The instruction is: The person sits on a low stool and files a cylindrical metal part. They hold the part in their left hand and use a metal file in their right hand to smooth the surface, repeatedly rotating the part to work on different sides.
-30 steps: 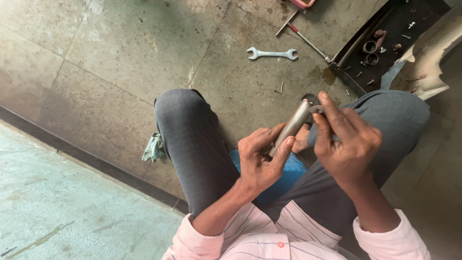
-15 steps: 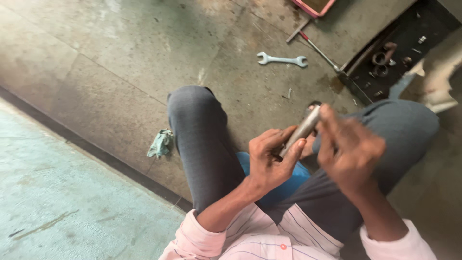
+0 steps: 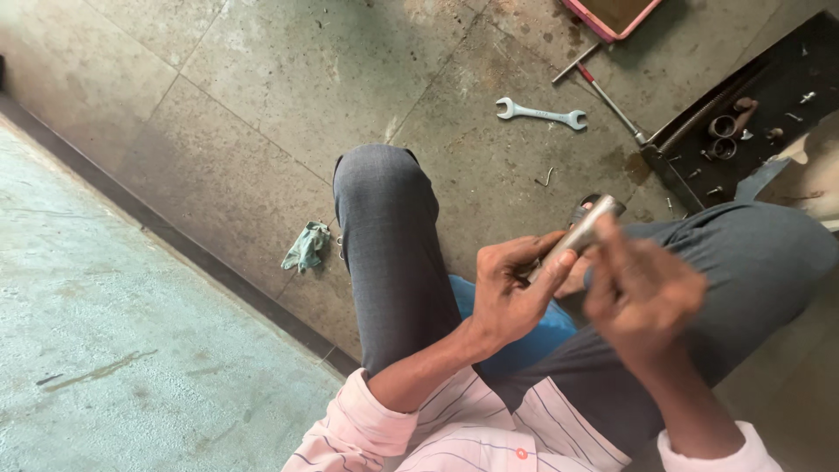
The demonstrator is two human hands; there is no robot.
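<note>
My left hand (image 3: pixel 514 293) grips a short shiny metal cylinder (image 3: pixel 584 229) that points up and to the right, above my knees in grey trousers. My right hand (image 3: pixel 642 293) is blurred and lies over the cylinder's lower right side, fingers curled against it. The cylinder's lower end is hidden between both hands. I sit on a blue seat (image 3: pixel 533 336) on the stone floor.
A double open-ended spanner (image 3: pixel 541 113) lies on the floor ahead. A long red-handled tool (image 3: pixel 612 103) and a pink tray (image 3: pixel 612 16) lie farther right. A dark tray (image 3: pixel 752 122) holds rings and small parts. A crumpled green rag (image 3: pixel 306 248) lies at left.
The view has shifted right and down across the floor. My right hand slid down along the cylinder, exposing its top end. My left hand keeps its grip.
</note>
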